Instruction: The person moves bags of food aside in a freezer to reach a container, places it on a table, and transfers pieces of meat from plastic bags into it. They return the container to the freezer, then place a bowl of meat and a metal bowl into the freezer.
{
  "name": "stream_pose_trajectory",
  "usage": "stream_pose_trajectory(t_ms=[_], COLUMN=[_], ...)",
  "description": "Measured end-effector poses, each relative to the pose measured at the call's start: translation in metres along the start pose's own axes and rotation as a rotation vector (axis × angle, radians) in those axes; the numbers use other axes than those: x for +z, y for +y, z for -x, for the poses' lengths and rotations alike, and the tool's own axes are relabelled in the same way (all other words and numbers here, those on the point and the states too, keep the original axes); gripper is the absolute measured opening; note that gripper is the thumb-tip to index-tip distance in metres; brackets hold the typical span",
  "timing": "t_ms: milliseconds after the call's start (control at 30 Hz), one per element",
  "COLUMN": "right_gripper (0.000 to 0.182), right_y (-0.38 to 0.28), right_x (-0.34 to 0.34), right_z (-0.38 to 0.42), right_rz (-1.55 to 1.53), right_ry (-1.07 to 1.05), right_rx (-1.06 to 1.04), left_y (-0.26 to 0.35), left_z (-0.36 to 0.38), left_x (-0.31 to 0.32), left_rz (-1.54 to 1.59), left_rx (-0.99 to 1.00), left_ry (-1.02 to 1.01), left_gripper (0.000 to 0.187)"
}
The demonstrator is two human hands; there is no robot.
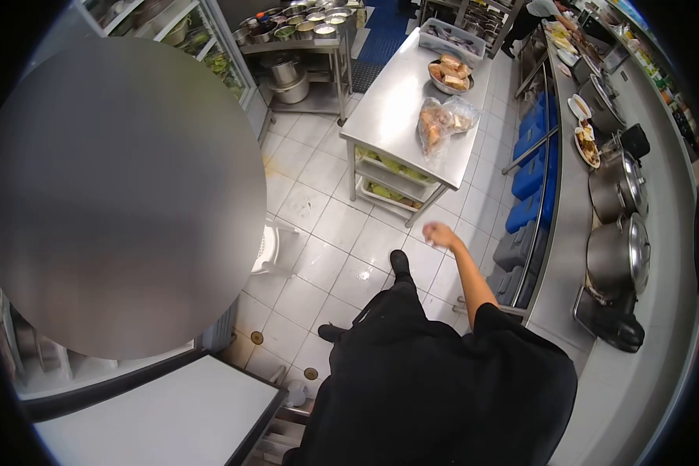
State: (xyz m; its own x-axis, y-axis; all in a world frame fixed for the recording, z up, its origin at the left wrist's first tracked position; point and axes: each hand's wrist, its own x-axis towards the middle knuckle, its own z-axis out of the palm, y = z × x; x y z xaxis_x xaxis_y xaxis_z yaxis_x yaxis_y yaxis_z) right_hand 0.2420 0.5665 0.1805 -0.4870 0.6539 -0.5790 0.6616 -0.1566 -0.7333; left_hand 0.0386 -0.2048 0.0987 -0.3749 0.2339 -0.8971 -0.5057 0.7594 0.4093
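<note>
There's just one camera here, worn on the person's head, tipped forward and down past their black clothes [443,380] and boots [400,262]. Across some tiled floor [342,225], it faces the steel worktop's [384,109] near end, wide enough to catch pots [615,256] off the worktop's right.

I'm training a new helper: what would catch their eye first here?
Probably the big grey blur covering much of the left side. Then the steel table beyond the right hand, with bagged food near its closest end, and the large pots on the counter at right.
</note>
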Motion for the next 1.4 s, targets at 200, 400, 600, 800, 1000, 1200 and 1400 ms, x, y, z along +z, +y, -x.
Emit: stream_pose_trajectory(t_ms=[200, 400, 600, 800, 1000, 1200, 1400], right_gripper=[0.097, 0.114, 0.108, 0.12, 0.121, 0.12, 0.113], right_y=[-0.131, -0.198, -0.131, -0.188, -0.173, -0.144, -0.147], right_x=[-0.135, -0.161, -0.135, -0.15, -0.173, -0.191, -0.177], right_z=[-0.134, -0.224, -0.325, -0.258, -0.268, -0.285, -0.272], right_rz=[-0.001, 0.073, 0.336, 0.309, 0.198, 0.262, 0.273], right_ry=[0.797, 0.922, 0.968, 0.771, 0.645, 0.621, 0.636], right_rx=[-0.251, -0.064, -0.457, -0.099, -0.204, -0.342, -0.429], left_y=[0.083, 0.181, 0.244, 0.186, 0.088, 0.074, 0.131], left_z=[0.011, -0.009, 0.022, -0.003, -0.008, 0.008, -0.039], left_x=[0.107, 0.171, 0.21, 0.257, 0.342, 0.371, 0.313], left_rz=[0.015, 0.197, 0.227, 0.247, 0.131, 0.137, 0.473], left_rx=[0.04, 0.168, 0.281, 0.149, 0.054, 0.033, -0.01], left_ry=[0.059, 0.252, 0.417, 0.494, 0.301, 0.213, 0.316], left_gripper=[0.038, 0.042, 0.037, 0.038, 0.042, 0.043, 0.039])
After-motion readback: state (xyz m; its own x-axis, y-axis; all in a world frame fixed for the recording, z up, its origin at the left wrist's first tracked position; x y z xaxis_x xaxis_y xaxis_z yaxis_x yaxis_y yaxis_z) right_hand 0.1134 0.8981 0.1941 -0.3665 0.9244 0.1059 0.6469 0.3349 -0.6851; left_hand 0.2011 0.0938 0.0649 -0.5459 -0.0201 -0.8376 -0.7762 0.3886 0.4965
